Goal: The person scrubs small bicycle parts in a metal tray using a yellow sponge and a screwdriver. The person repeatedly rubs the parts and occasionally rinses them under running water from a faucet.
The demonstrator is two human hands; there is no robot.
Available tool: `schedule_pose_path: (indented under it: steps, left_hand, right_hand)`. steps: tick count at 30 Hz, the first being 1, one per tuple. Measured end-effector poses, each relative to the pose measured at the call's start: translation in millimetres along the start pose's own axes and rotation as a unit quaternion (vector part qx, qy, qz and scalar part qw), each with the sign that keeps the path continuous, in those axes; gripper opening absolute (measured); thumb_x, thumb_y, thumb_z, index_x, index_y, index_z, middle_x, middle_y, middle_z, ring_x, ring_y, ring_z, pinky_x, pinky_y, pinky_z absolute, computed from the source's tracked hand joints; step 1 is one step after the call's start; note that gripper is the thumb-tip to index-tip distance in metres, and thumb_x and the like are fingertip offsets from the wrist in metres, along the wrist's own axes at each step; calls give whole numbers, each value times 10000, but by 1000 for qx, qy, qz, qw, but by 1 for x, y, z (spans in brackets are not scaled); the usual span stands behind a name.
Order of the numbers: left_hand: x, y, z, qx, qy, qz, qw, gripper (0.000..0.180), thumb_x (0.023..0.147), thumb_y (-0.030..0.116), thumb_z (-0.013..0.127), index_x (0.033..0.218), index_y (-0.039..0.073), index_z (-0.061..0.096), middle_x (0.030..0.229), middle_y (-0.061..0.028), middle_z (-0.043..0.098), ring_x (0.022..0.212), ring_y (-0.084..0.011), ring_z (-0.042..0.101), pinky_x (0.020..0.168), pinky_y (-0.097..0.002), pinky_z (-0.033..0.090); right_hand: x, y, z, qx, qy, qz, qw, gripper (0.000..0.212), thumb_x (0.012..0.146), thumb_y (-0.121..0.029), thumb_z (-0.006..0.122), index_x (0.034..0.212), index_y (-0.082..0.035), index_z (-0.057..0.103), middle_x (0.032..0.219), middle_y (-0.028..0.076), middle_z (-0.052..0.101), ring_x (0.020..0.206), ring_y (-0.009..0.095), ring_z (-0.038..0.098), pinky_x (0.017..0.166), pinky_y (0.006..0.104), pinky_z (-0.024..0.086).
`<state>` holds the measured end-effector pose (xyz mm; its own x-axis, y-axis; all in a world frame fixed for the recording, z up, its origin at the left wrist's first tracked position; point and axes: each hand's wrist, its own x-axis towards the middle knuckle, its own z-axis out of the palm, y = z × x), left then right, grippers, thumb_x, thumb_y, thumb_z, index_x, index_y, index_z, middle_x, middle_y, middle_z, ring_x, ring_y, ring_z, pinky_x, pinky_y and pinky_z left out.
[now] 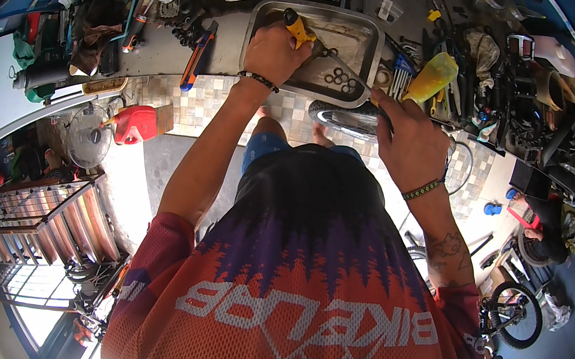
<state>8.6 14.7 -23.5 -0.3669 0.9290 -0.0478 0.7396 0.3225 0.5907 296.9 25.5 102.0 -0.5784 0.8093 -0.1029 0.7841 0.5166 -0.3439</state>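
Observation:
Over the metal tray [258,17] on the bench, my left hand [275,53] is closed round a yellow and black tool handle [297,28]. My right hand [415,135] stands at the tray's near right corner, fingers wrapped round a long thin metal rod tool [349,71], perhaps a screwdriver. Its rod slants across the tray up toward the yellow handle, with something small and dark by its far end; whether they touch I cannot tell. Several small rings [339,79] lie in the tray below the rod.
A blue and orange utility knife [200,55] lies left of the tray. Right of it are a yellow bottle [434,77] and several wrenches [402,71]. Tools and parts crowd both bench ends. Below the bench edge shows a bicycle wheel [346,120]; a red jug [136,125] stands at left.

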Motion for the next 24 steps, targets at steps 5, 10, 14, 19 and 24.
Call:
schedule_pose_path:
  steps: [5,10,14,19,24]
  left_hand:
    - [0,2,-2,13,-10,-10,1000,399,860,360,907,915,-3,751,861,-194,800,893,-418,790,840,-500,635]
    - [1,0,1,-6,-17,-25,1000,393,863,364,900,918,3,755,881,-209,802,907,-425,789,852,-499,636]
    - [-1,4,-2,-17,-6,-21,1000,379,861,360,898,915,12,756,879,-213,799,905,-429,786,847,-497,636]
    - [-1,3,-2,-3,6,3,1000,381,860,354,901,917,7,756,864,-196,797,887,-419,786,833,-491,636]
    - [-1,9,-6,-10,-6,-22,1000,393,862,350,901,913,-11,754,856,-193,795,879,-415,787,830,-491,634]
  right_hand:
    - [1,-1,3,-6,1,-2,1000,421,949,-145,761,1354,-255,786,923,88,711,785,333,750,670,474,611]
    - [1,-2,7,-32,1,-10,999,416,950,-153,758,1350,-260,790,925,79,712,749,325,749,656,465,612]
    - [1,2,-4,-83,16,2,996,402,959,-171,756,1349,-262,791,919,65,709,736,312,750,636,459,610]
    - [1,1,-12,-85,29,1,996,399,966,-178,758,1353,-269,790,912,53,703,737,305,750,629,460,609]
    - [-3,-3,1,-39,18,-12,999,413,965,-175,759,1365,-277,782,910,55,700,740,311,750,631,462,612]
